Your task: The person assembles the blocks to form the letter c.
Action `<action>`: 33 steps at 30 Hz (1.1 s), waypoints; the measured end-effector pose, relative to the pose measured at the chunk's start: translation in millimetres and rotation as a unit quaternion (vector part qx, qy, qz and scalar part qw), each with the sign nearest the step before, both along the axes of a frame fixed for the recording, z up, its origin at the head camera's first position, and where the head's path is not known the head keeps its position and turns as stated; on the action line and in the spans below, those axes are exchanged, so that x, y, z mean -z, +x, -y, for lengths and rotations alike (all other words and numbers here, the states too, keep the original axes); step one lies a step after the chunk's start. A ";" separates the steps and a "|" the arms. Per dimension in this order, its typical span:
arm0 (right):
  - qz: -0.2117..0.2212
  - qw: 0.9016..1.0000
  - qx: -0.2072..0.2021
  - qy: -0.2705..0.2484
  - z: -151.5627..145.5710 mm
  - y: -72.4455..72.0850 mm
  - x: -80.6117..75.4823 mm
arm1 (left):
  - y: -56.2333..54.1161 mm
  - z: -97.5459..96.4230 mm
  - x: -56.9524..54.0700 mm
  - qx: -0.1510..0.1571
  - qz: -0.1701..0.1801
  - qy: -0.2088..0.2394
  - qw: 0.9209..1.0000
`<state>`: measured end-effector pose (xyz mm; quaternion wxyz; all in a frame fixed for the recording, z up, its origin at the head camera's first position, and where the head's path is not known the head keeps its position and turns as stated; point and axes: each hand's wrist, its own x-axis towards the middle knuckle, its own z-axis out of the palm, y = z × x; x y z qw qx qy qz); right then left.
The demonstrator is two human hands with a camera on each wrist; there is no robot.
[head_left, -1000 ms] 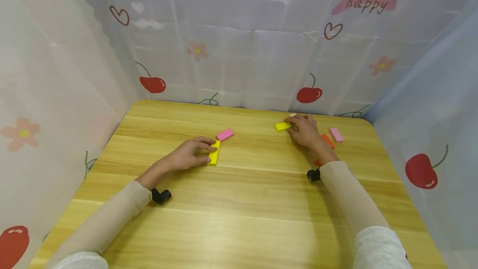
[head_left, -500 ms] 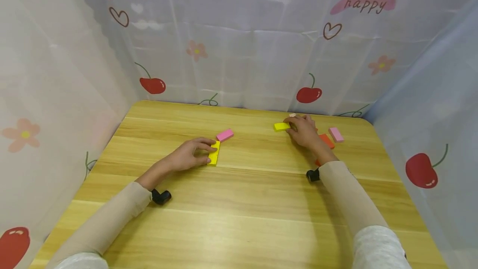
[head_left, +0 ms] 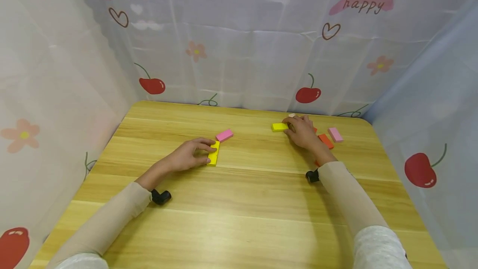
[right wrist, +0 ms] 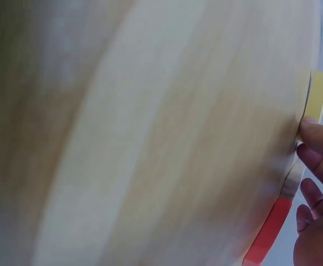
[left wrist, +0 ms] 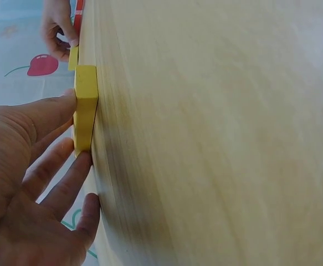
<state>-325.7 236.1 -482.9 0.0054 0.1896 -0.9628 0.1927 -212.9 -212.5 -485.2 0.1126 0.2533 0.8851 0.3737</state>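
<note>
On the wooden table, my left hand (head_left: 188, 155) pinches a yellow rectangular block (head_left: 214, 155), thumb at its near end and fingertips at its far end. The left wrist view shows that same yellow block (left wrist: 86, 105) between thumb and fingers. A bright pink block (head_left: 224, 135) lies just beyond it. Farther right, my right hand (head_left: 301, 131) pinches the right end of a second yellow block (head_left: 279, 127), low at the tabletop. In the right wrist view, thumb and finger meet at this yellow block's end (right wrist: 317, 95), and the curled other fingers hold nothing visible.
Around the right hand lie an orange block (head_left: 326, 141), a light pink block (head_left: 335, 135) and a small cream block (head_left: 291, 115), with more orange partly hidden by the hand and wrist. A patterned curtain (head_left: 239, 65) hangs behind the table's back edge.
My right hand has slid slightly left with its yellow block, uncovering a bit more orange behind it. The left hand and its yellow block stay in place.
</note>
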 end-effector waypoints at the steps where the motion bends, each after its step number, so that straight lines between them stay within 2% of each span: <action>1: 0.000 1.000 -0.002 0.001 1.0 0.2 -0.4 | -0.1 0.1 -0.1 -0.001 0.000 -0.002 1.000; 8: -0.003 1.000 -0.016 -0.007 7.5 1.7 -2.0 | -0.1 1.2 0.0 -0.005 0.000 -0.006 1.000; 16: -0.029 0.997 -0.067 -0.037 21.6 0.9 -0.9 | 0.1 3.1 0.9 -0.003 0.000 -0.004 1.000; 25: -0.002 0.997 -0.058 -0.053 34.4 4.4 2.7 | 0.2 1.5 1.0 0.002 -0.004 -0.001 1.000; 33: -0.001 0.996 -0.072 -0.059 43.3 6.7 3.3 | 1.1 -0.4 -1.1 0.001 0.004 0.000 1.000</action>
